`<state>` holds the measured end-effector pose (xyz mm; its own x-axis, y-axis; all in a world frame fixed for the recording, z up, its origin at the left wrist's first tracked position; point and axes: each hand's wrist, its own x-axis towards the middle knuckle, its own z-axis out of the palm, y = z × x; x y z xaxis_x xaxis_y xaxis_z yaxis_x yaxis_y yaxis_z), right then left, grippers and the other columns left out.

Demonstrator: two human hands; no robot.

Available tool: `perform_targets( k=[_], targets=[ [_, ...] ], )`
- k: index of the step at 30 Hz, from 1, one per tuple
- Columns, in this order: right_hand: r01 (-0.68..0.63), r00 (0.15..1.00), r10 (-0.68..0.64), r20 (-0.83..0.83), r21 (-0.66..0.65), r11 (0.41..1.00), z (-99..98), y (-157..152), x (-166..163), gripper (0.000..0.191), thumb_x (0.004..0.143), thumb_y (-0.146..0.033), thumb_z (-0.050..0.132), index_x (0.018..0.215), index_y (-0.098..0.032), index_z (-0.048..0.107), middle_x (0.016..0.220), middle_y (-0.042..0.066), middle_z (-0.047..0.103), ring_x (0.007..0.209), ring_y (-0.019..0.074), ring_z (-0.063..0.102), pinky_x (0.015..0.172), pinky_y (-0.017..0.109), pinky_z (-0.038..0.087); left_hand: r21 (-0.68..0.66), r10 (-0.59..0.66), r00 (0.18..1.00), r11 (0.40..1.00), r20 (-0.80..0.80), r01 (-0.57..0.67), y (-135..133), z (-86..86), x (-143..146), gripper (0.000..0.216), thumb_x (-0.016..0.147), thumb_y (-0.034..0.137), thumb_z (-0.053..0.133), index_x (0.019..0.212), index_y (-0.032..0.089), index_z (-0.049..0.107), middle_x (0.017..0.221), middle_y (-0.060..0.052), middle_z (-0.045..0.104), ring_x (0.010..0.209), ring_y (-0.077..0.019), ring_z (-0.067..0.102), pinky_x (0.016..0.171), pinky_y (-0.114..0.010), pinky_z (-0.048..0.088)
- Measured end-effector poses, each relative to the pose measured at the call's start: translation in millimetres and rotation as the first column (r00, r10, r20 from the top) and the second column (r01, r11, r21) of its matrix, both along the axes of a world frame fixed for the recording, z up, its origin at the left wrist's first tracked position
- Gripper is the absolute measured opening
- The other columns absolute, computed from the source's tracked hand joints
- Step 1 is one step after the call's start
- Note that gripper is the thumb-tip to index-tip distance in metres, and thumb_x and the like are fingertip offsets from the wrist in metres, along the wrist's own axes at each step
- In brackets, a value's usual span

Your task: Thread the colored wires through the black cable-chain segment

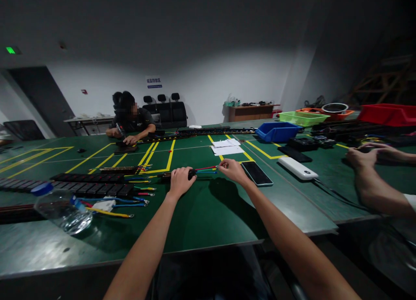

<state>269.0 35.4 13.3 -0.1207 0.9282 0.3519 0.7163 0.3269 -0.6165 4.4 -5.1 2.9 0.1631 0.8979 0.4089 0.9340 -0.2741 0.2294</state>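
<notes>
One cam, worn on the wearer's head, facing fwd & down over the green table (208, 222). Wearer's arms (152, 252) enter from the bottom edge; L hand (182, 179) & R hand (233, 170) sit nr mid-pic, close to the lens. V. wide view: the door (40, 96) leans at upper L, the table's front edge climbs L to R. Water bottle (69, 217) is nr at lower L, another person's arm (373, 189) nr at R edge. Person across the table (143, 122) is farther off; back wall (201, 53) fills the top. Pic is squashed in ht.
</notes>
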Motion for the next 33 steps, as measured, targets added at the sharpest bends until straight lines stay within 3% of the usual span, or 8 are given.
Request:
perform_targets(
  k=[5, 8, 15, 23, 33],
  targets=[
    [-0.178, 0.979, 0.177, 0.103, 0.008, 0.984, -5.2, -1.4, -0.4, 0.023, 0.078, -0.022, 0.067, 0.101, -0.023, 0.07, 0.095, 0.001, 0.073, 0.078, 0.0156, 0.062, 0.063, 0.023, 0.037, 0.013, -0.011, 1.0, 1.0, 0.002, 0.011, 2.0, -3.1, -1.0, 0.038, 0.095, 0.05, 0.054, 0.122, 0.026, 0.065, 0.121, -0.008, 0.071, 0.117, -0.0301, 0.062, 0.109, -0.051, 0.041],
    [-0.225, 0.951, 0.218, 0.221, 0.008, 0.974, -7.8, -3.7, 0.1, 0.027, 0.079, -0.025, 0.073, 0.105, -0.022, 0.069, 0.1, 0.003, 0.073, 0.083, 0.0167, 0.064, 0.065, 0.023, 0.038, 0.012, -0.011, 1.0, 1.0, 0.007, 0.01, 2.6, -4.2, -1.0, 0.038, 0.095, 0.049, 0.054, 0.123, 0.025, 0.065, 0.121, -0.008, 0.071, 0.116, -0.0296, 0.062, 0.109, -0.051, 0.04],
    [-0.189, 0.909, 0.175, 0.377, -0.001, 0.982, -5.2, -10.2, -1.9, 0.018, 0.097, -0.029, 0.057, 0.103, -0.025, 0.073, 0.096, 0.004, 0.075, 0.087, 0.0196, 0.067, 0.066, 0.025, 0.036, 0.023, 0.012, 0.999, 1.0, -0.03, -0.012, 2.6, -5.0, -0.6, 0.037, 0.094, 0.048, 0.056, 0.121, 0.025, 0.066, 0.118, -0.008, 0.072, 0.114, -0.0296, 0.062, 0.107, -0.049, 0.04],
    [-0.214, 0.921, 0.184, 0.344, 0.048, 0.976, 3.9, -7.7, 2.7, 0.02, 0.088, -0.031, 0.071, 0.106, -0.024, 0.071, 0.099, 0.001, 0.075, 0.089, 0.0186, 0.067, 0.066, 0.025, 0.038, 0.026, 0.016, 0.999, 1.0, -0.041, -0.015, -0.3, -3.9, 1.0, 0.037, 0.095, 0.048, 0.056, 0.121, 0.024, 0.065, 0.119, -0.008, 0.071, 0.114, -0.0288, 0.062, 0.106, -0.047, 0.04],
    [-0.193, 0.884, 0.159, 0.44, 0.033, 0.981, 0.8, -11.5, 0.3, 0.015, 0.096, -0.032, 0.061, 0.096, -0.026, 0.075, 0.097, 0.003, 0.077, 0.091, 0.0208, 0.068, 0.066, 0.025, 0.036, 0.018, 0.001, 1.0, 1.0, -0.013, -0.001, -0.3, -5.6, 1.1, 0.037, 0.095, 0.048, 0.055, 0.121, 0.024, 0.065, 0.118, -0.008, 0.071, 0.114, -0.0287, 0.062, 0.108, -0.049, 0.038]
  ],
)
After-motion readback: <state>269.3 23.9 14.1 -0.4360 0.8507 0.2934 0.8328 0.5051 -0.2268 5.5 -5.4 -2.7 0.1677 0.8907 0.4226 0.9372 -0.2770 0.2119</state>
